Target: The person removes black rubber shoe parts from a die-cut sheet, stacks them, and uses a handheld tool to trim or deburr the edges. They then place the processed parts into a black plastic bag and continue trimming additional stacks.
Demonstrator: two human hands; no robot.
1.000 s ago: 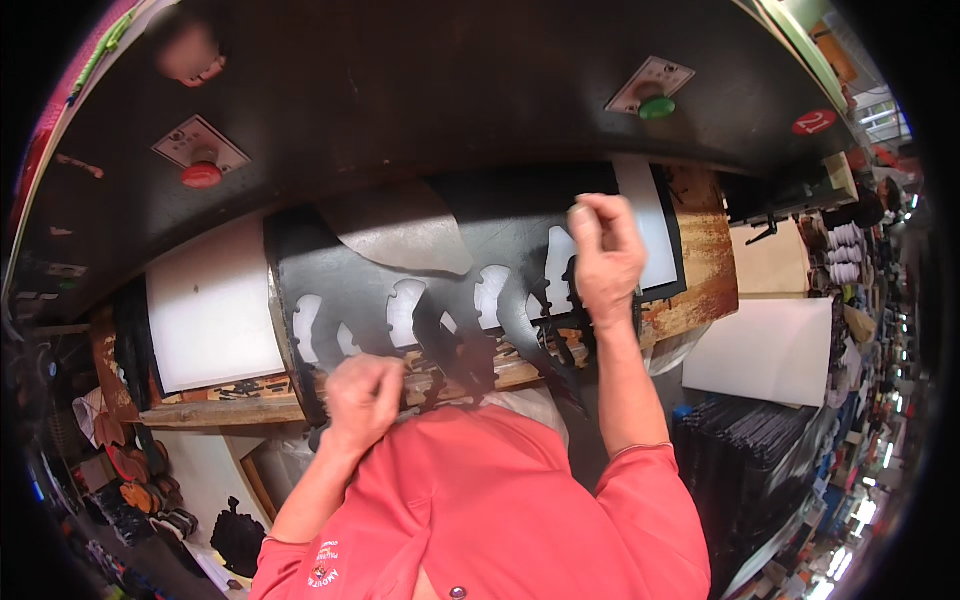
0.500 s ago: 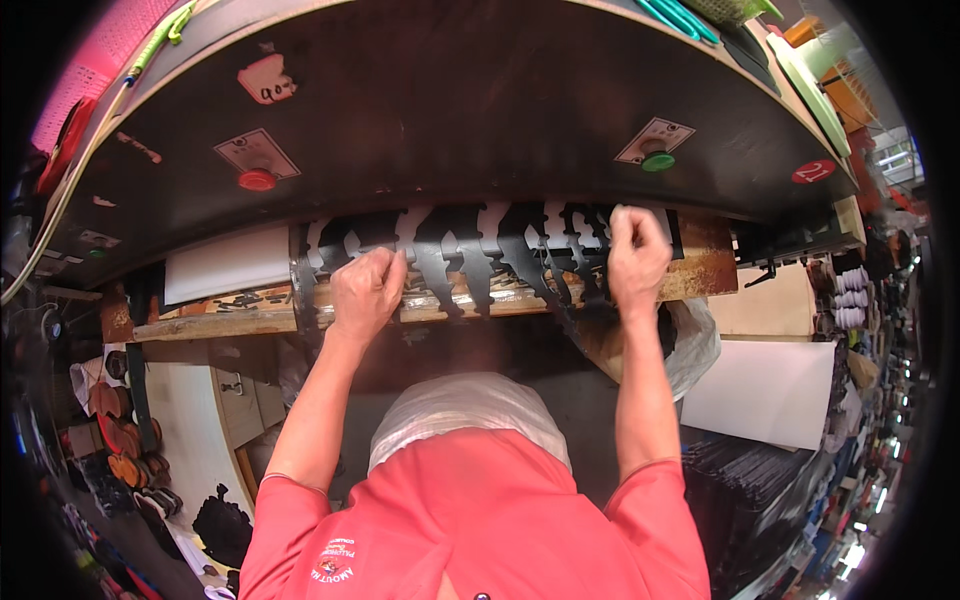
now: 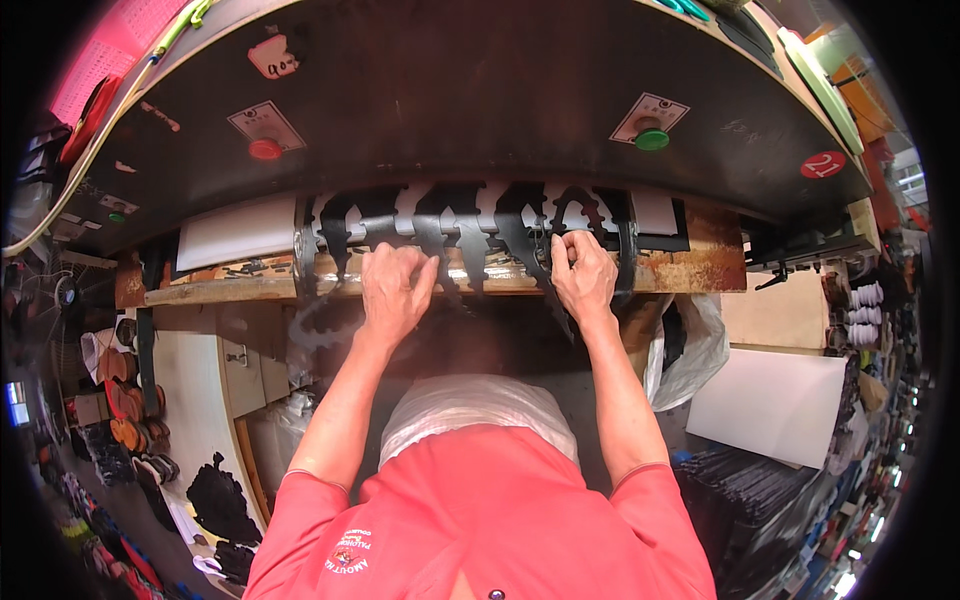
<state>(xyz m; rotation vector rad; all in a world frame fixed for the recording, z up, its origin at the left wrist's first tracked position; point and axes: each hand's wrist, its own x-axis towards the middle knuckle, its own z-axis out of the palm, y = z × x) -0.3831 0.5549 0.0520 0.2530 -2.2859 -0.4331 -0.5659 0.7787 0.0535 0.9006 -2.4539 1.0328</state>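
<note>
A black sheet (image 3: 435, 235) with toothed, curved cut-outs lies on the white board under the machine's dark front, its strips hanging over the wooden edge. My left hand (image 3: 395, 290) is closed at the front of the sheet, fingers curled onto a strip and the thumb to the right. My right hand (image 3: 585, 278) pinches the sheet farther right, next to an arched cut-out piece (image 3: 578, 208). Both hands hide the exact spots they grip.
Above the board hangs the dark machine front with a red button (image 3: 265, 149) and a green button (image 3: 652, 139). Small black scraps (image 3: 255, 268) lie left on the wooden ledge (image 3: 220, 290). A clear plastic bag (image 3: 690, 350) hangs at the right, near a white panel (image 3: 765, 405).
My right hand has come left and down from beyond the sheet's right side onto the sheet. My left hand has shifted slightly right. The head view has moved a little.
</note>
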